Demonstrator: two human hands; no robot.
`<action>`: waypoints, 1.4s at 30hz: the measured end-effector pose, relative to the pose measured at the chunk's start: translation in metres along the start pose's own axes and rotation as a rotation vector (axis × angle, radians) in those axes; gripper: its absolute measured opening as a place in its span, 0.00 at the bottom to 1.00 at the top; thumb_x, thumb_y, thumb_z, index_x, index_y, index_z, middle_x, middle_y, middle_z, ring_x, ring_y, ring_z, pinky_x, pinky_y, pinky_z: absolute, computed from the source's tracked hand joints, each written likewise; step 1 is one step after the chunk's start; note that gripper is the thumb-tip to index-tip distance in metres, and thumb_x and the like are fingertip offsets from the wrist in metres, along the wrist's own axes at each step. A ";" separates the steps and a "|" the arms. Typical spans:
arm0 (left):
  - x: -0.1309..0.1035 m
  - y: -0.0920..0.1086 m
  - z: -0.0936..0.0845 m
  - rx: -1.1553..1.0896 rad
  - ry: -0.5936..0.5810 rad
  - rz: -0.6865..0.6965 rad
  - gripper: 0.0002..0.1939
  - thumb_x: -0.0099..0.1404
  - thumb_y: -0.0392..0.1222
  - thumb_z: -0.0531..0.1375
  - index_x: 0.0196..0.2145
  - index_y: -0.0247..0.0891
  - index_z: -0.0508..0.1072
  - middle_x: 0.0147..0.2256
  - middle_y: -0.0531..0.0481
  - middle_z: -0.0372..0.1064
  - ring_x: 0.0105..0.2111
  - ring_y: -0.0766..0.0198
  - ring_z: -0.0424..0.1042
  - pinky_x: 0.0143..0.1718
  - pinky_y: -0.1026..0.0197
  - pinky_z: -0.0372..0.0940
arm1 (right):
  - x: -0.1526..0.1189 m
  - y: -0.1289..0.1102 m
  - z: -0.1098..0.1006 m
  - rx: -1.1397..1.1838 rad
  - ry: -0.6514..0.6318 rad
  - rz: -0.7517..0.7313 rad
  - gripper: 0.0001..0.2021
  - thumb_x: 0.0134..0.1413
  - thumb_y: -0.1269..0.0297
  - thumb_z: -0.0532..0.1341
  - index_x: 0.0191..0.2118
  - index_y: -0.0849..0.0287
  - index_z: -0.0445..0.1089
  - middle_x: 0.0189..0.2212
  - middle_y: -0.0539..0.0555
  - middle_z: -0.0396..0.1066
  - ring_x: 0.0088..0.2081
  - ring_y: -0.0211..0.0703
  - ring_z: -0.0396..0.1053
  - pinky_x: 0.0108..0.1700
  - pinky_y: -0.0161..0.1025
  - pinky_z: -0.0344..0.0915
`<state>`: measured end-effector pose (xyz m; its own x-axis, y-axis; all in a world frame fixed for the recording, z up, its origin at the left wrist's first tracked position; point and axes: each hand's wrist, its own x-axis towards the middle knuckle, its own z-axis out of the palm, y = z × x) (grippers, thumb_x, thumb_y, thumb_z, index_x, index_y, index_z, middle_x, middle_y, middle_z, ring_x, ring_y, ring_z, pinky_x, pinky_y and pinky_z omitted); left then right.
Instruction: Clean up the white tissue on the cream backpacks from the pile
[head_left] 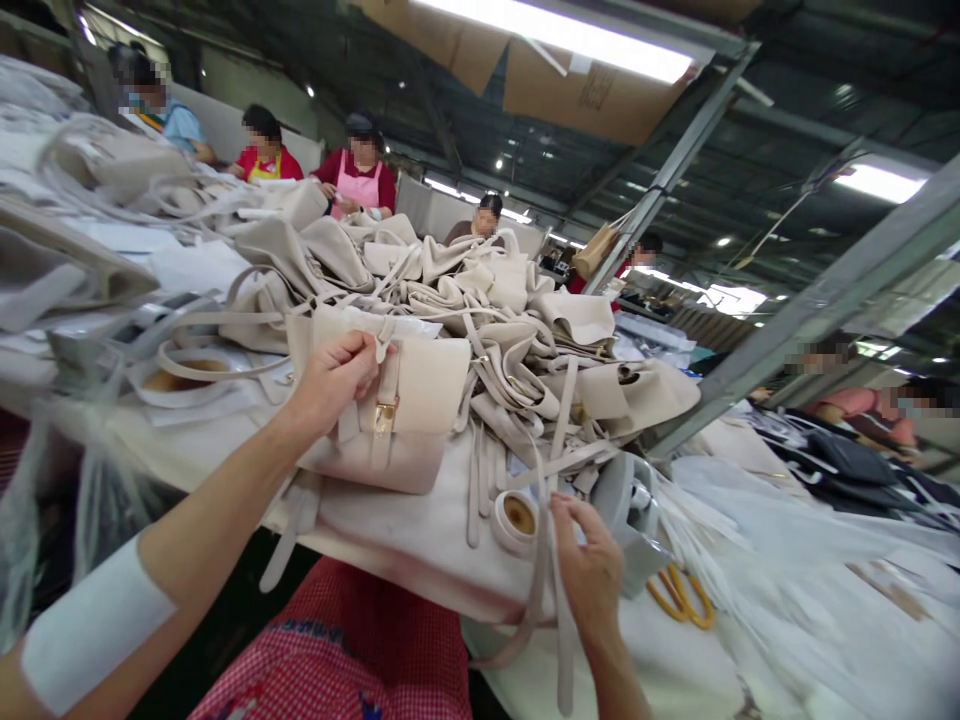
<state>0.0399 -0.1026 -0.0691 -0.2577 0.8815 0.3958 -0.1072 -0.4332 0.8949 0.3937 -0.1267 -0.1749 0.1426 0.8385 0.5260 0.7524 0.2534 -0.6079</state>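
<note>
Here the left hand (341, 370) pinches a narrow strap tip (382, 347) atop a beige handbag (442, 400), apparently steadying it near the worktop's (420, 535) front edge, while the right hand (589, 555) nips a long, flat strap (565, 650), perhaps keeping it straight beside the round pot (503, 545)! Smooth, leather-like panels, a shiny rectangular buckle (385, 414), and behind, a slumped, creased bag heap (506, 282).

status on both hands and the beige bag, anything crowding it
Left hand pinching strap tip on beige bag. Right hand holding long strap. Bag pile close behind.
</note>
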 end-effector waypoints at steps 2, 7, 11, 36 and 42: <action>0.000 0.000 0.000 -0.003 -0.001 0.001 0.09 0.59 0.44 0.62 0.25 0.39 0.68 0.16 0.60 0.50 0.15 0.72 0.47 0.16 0.68 0.44 | 0.013 0.018 -0.010 0.066 0.026 0.162 0.19 0.59 0.49 0.55 0.33 0.56 0.76 0.32 0.57 0.79 0.36 0.52 0.75 0.41 0.46 0.69; 0.001 -0.002 0.002 0.005 0.023 0.011 0.08 0.60 0.45 0.62 0.27 0.39 0.70 0.16 0.59 0.50 0.15 0.72 0.48 0.16 0.67 0.44 | 0.040 0.051 -0.001 0.103 -0.296 0.064 0.16 0.50 0.52 0.58 0.35 0.57 0.79 0.29 0.53 0.79 0.33 0.50 0.75 0.38 0.46 0.70; -0.001 0.000 0.000 -0.011 -0.009 0.006 0.08 0.60 0.45 0.62 0.29 0.37 0.73 0.16 0.59 0.50 0.15 0.72 0.48 0.16 0.68 0.43 | 0.050 0.054 0.006 0.039 -0.349 -0.017 0.14 0.45 0.57 0.59 0.33 0.55 0.80 0.33 0.54 0.80 0.37 0.52 0.75 0.45 0.48 0.69; -0.001 -0.003 0.001 0.010 -0.027 0.026 0.13 0.65 0.47 0.63 0.29 0.37 0.68 0.17 0.60 0.51 0.17 0.75 0.47 0.19 0.68 0.42 | -0.025 0.101 -0.035 -0.633 -0.273 -0.269 0.16 0.66 0.65 0.49 0.46 0.56 0.73 0.47 0.56 0.77 0.43 0.48 0.76 0.39 0.39 0.68; -0.001 0.000 0.005 -0.030 -0.009 0.018 0.12 0.63 0.45 0.65 0.29 0.37 0.69 0.17 0.60 0.52 0.17 0.74 0.47 0.18 0.68 0.41 | -0.017 0.077 -0.037 -0.562 -0.172 -0.287 0.18 0.67 0.59 0.50 0.50 0.57 0.74 0.46 0.58 0.77 0.42 0.48 0.75 0.42 0.40 0.68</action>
<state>0.0452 -0.1021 -0.0684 -0.2511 0.8749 0.4141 -0.1315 -0.4546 0.8809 0.4730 -0.1399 -0.2085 -0.1835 0.8521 0.4901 0.9735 0.2266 -0.0295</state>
